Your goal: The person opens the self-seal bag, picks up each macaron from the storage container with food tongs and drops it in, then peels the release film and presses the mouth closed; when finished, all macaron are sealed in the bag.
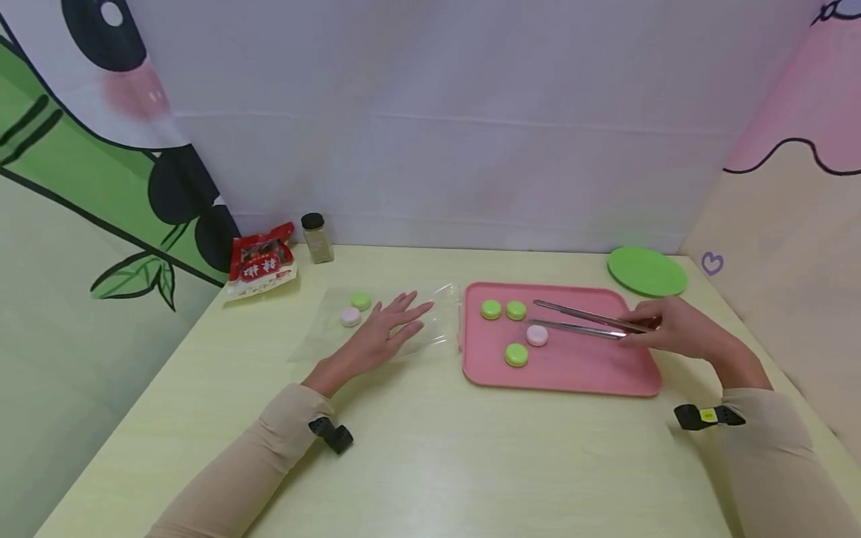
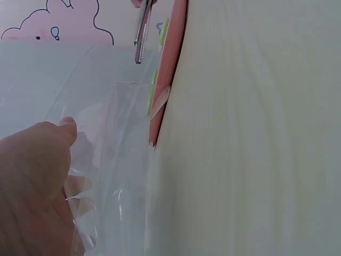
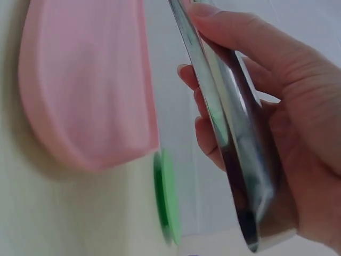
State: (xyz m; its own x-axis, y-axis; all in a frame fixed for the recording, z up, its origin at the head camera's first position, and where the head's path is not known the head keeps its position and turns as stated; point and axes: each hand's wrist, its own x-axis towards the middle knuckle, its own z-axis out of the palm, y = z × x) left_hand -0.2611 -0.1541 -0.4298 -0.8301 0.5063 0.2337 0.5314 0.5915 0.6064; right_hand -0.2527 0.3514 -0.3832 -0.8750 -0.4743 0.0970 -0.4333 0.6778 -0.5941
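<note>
My left hand (image 1: 385, 334) has its fingers spread and fairly straight at a clear plastic bag (image 1: 329, 340). In the left wrist view, part of the plastic covers its fingertips. A green macaron (image 1: 360, 300) and a pale pink macaron (image 1: 350, 317) lie at the bag, left of that hand. My right hand (image 1: 682, 332) grips metal tongs (image 3: 218, 101), thumb on one arm and fingers on the other. The tongs' tips are apart over a pink tray (image 1: 592, 373), close by a pale pink macaron (image 1: 537, 335). Several green macarons (image 1: 516, 355) also lie on the tray.
A green plate (image 1: 647, 271) lies at the back right, behind the tray. Near the back left are a red snack packet (image 1: 261, 260) and a small black-capped jar (image 1: 317, 239). A cloth backdrop (image 1: 430, 149) rises along the table's back edge.
</note>
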